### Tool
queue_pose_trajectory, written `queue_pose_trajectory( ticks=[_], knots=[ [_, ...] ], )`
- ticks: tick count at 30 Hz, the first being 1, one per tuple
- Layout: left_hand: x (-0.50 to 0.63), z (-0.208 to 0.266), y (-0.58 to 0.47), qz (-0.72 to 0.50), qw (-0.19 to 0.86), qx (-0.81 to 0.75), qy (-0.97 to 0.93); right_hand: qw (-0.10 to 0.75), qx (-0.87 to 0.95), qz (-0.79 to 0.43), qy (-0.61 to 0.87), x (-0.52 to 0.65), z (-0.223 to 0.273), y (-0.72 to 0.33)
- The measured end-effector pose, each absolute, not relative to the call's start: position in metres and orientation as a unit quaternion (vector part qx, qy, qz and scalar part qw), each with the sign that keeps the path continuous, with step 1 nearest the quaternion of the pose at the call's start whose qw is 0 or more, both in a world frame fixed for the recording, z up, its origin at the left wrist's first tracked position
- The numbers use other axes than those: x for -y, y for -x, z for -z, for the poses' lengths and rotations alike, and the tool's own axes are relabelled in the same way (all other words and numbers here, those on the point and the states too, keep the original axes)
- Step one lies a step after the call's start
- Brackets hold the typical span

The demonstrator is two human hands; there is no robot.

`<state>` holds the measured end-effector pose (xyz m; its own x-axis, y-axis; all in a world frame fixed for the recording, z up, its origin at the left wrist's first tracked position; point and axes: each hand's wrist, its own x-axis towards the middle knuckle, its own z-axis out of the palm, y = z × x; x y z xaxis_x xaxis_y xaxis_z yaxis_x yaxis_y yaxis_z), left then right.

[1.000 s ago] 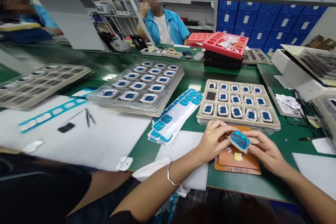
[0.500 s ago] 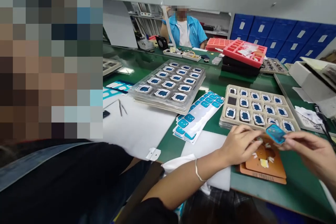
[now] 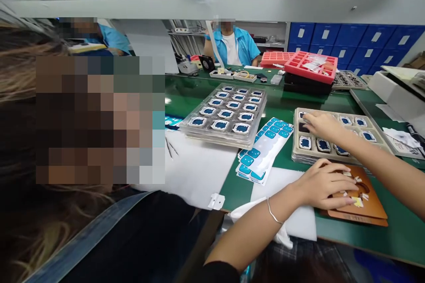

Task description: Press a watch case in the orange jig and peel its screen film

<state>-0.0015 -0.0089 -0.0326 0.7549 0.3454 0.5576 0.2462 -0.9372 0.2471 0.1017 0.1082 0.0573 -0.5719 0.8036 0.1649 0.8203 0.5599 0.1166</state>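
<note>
My left hand (image 3: 328, 184) lies flat, fingers stretched out and slightly apart, on an orange-brown card (image 3: 373, 192) with small white and yellow tabs around a dark round opening. Over the beige compartment tray (image 3: 300, 155) my right hand (image 3: 323, 126) reaches to the far left corner. Its fingertips are bent together beside a small white-rimmed dark piece (image 3: 301, 115) and a dark compartment; whatever they pinch is hidden. White-rimmed blue pieces (image 3: 305, 143) fill other compartments, partly covered by my right forearm. The blue film piece seen earlier is not visible.
Left of the beige tray lie sheets of blue stickers (image 3: 270, 141). A stacked clear tray (image 3: 247, 139) holds more white-rimmed pieces. White sheets (image 3: 202, 172) and tweezers (image 3: 171, 148) are farther left. A person sits close at left; others sit across. Red trays (image 3: 310, 68) stand behind.
My right hand has moved from above the brown card to the beige tray's far left corner, and the blue film is out of sight. My left hand has settled onto the card. The view has shifted.
</note>
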Motion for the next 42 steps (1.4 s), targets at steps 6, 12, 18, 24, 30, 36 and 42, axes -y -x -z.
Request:
queue_pose_trajectory(
  ticks=[6,12,18,24,30,36,42],
  knots=[
    [0.008,0.031,0.000,-0.312,0.081,-0.149,-0.935,-0.006,0.878,0.097,0.468,-0.106,-0.063,-0.065],
    [0.007,0.032,0.003,-0.282,0.088,-0.179,-0.938,-0.104,0.906,-0.033,0.409,-0.148,-0.054,0.014],
    [0.007,0.038,0.001,-0.257,0.101,-0.223,-0.935,-0.146,0.888,-0.131,0.416,-0.174,-0.030,0.038],
    [0.008,0.039,-0.002,-0.252,0.108,-0.208,-0.939,-0.144,0.887,-0.201,0.391,-0.177,-0.015,0.032],
    [0.008,0.040,-0.002,-0.249,0.130,-0.211,-0.936,-0.109,0.881,-0.218,0.406,-0.181,-0.012,0.030],
    [0.007,0.040,-0.001,-0.246,0.149,-0.201,-0.937,-0.095,0.868,-0.251,0.419,-0.183,-0.007,0.031],
    [0.006,0.041,-0.001,-0.253,0.177,-0.217,-0.926,-0.055,0.863,-0.299,0.403,-0.183,-0.004,0.029]
  ],
)
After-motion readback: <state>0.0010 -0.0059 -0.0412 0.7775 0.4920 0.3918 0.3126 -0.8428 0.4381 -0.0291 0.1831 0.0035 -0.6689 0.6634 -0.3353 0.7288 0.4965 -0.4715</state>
